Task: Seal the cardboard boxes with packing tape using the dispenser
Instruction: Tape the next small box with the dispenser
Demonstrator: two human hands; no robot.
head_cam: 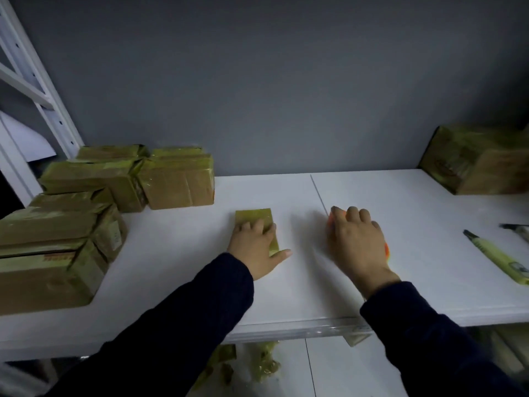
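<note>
Your left grip presses flat-fingered on one small taped box. Your right grip clasps one orange tape dispenser.

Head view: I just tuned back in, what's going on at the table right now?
A person in dark sleeves is working at the white table. Their left hand presses flat on a small taped box lying in front of them. Their right hand is curled over an orange dispenser, which is mostly hidden and blurred. The stacked boxes at the left already look taped. A yellow-green cutter lies untouched at the right.
</note>
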